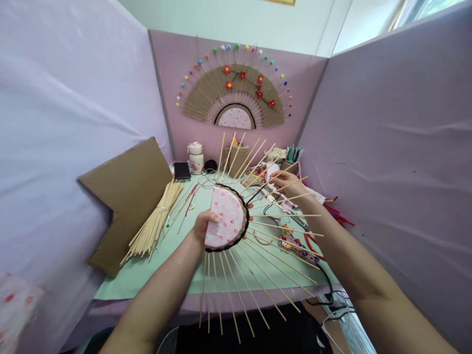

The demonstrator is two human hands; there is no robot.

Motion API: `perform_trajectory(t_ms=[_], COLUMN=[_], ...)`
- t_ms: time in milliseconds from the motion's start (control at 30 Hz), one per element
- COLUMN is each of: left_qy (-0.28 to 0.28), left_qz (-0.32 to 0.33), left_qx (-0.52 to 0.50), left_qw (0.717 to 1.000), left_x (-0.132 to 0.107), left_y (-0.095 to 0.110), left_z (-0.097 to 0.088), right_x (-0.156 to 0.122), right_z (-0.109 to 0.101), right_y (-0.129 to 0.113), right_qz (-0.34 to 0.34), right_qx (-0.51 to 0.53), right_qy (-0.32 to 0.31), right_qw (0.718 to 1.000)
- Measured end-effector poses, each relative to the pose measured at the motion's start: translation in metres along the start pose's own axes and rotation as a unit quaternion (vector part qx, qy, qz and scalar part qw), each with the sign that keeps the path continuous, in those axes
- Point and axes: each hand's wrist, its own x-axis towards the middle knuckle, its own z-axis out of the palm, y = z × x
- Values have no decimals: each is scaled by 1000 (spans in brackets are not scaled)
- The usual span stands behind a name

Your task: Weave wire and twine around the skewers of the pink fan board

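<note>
My left hand [207, 222] grips a half-round fan base [227, 216] by its straight edge, thumb on top and fingertips showing past the curved edge. Pale pink fabric with small red prints covers the base, and black cord [248, 222] runs along its curved rim. Thin wooden sticks [285, 217] spread outward from that rim like rays. Among the upper right sticks, my right hand [289, 184] has its fingers pinched together. A taut black strand [256, 194] stretches from the rim to those fingertips.
On the left lie a bundle of sticks [157, 216] and brown cardboard [127, 191]. A glue gun [297, 244] with patterned covering and red-handled scissors [312, 243] rest at right. Behind stand a white bottle [195, 158] and a tool holder [290, 166]. A finished-looking fan [206, 96] hangs on the back panel.
</note>
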Motion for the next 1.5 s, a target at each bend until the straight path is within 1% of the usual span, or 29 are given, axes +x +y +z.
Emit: perform_trajectory(t_ms=[133,200,267,367,500,567,733,900,1167,1300,1433,1500], left_qy=[-14,-11,-4,-10,-27,-28,-27,-19,-10,2,-11,-9], left_qz=[-22,-17,-26,-50,-37,-44,-66,-59,-52,-40,-44,-44], left_qx=[5,4,6,2,-24,-23,-33,-61,-62,-76,-79,-79], left_qw=[1000,1000,1000,999,999,998,997,996,997,996,996,996], left_x=[-3,-4,-4,-5,-6,-6,-5,-4,-2,-1,-1,-1], left_y=[0,1,2,3,1,-1,-4,-4,-6,-8,-9,-8], left_z=[-5,-9,-13,-17,-20,-21,-25,-21,-18,-11,-3,-1], right_x=[-10,-13,-16,-17,-17,-17,-18,-21,-28,-30,-30,-30], right_z=[-7,-7,-8,-8,-9,-11,-19,-22,-11,-9,-10,-11], right_y=[8,10,11,12,14,14,13,17,22,21,21,22], right_qz=[9,7,5,6,22,27,16,42,63,71,68,67], right_qx=[-20,-28,-32,-33,-31,-30,-24,-7,-10,-18,-28,-31], right_qy=[-6,-10,-11,-6,-7,-8,-1,-3,-17,-19,-8,-5], right_qw=[1000,1000,999,999,999,999,1000,999,998,997,997,997])
